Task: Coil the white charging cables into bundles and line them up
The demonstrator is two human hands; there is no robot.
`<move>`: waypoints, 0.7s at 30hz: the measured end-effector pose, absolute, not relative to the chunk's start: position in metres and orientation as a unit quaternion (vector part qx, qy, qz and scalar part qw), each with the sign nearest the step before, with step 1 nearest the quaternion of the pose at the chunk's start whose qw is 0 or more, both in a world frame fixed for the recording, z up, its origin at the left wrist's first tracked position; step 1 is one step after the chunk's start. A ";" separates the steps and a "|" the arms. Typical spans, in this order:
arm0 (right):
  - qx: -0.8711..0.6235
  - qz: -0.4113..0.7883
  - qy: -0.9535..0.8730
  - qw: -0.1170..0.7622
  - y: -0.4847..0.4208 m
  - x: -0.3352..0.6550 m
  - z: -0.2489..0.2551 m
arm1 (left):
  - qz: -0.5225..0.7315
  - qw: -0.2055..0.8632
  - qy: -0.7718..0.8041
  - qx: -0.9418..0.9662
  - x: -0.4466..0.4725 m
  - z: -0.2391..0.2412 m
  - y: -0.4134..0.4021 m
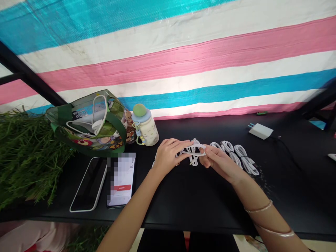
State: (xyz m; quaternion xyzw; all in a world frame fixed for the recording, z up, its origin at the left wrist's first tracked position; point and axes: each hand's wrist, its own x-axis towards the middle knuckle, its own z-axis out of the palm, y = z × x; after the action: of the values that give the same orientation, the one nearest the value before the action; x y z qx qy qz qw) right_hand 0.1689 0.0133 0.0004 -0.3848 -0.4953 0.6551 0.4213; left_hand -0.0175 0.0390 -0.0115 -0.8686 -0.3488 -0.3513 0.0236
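Left hand (168,155) and right hand (219,162) together, clamped on a coiled white cable (193,150)

From here I see that loop held between them over the black table (183,213), more coiled white cables (237,155) lined up just beside the right hand, and a white charger (260,131) beyond them.

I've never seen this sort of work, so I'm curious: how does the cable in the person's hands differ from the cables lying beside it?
The cable is held between the left hand and right hand, while the cables lie on the black tabletop in a row. The held one forms an open loop; the others sit in tighter folded bundles. Both are white.
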 end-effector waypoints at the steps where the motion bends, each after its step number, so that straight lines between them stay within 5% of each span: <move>1: -0.386 0.655 -0.496 0.419 0.013 0.169 0.000 | -0.349 0.022 -0.346 -0.871 -0.018 -0.011 0.039; 21: -0.323 0.757 -0.412 0.392 0.010 0.171 0.001 | -0.241 -0.126 -0.382 -0.883 -0.014 0.002 0.031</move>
State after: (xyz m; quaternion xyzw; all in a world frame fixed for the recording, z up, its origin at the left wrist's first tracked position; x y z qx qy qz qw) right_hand 0.1714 0.0103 0.0010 -0.3227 -0.4121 0.7565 0.3921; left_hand -0.0144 0.0314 0.0017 -0.8834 -0.3815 -0.2412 -0.1257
